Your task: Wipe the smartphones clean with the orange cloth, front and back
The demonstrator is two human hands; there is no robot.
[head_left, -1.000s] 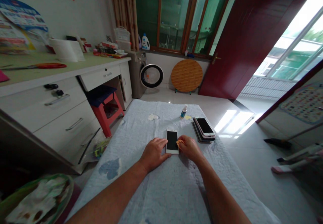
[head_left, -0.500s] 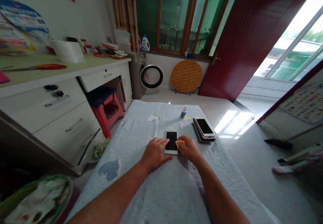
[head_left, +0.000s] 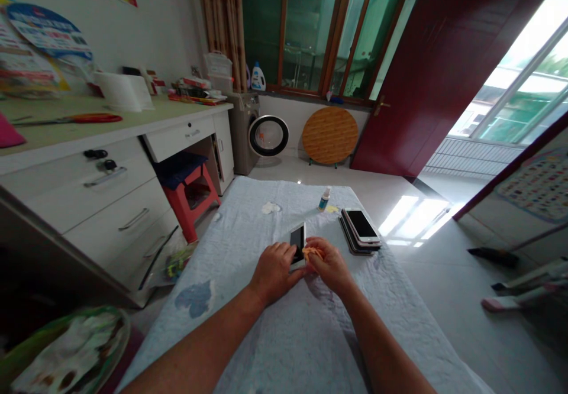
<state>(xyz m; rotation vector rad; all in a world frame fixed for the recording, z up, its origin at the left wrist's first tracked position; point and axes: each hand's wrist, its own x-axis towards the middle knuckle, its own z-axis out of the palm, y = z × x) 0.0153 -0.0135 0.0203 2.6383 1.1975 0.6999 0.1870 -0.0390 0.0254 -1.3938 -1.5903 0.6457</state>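
Observation:
A white phone (head_left: 297, 241) with a dark screen is tipped up on its long edge on the pale blue cloth (head_left: 275, 335). My left hand (head_left: 274, 271) grips its near end, fingers closed round it. My right hand (head_left: 327, 265) is curled round a small orange cloth (head_left: 314, 252) that presses against the phone's right side. A stack of phones (head_left: 360, 229) lies just to the right, and a small spray bottle (head_left: 324, 199) stands beyond it.
A crumpled white wipe (head_left: 270, 207) lies at the far left of the cloth. A white desk with drawers (head_left: 106, 193) and a red stool (head_left: 190, 190) stand to the left. A bowl of used wipes (head_left: 66, 352) is near left. Tiled floor (head_left: 465, 287) lies to the right.
The phone lay flat on the cloth; my left hand has now lifted its left edge so it stands tilted. My right hand with the orange cloth stays against it.

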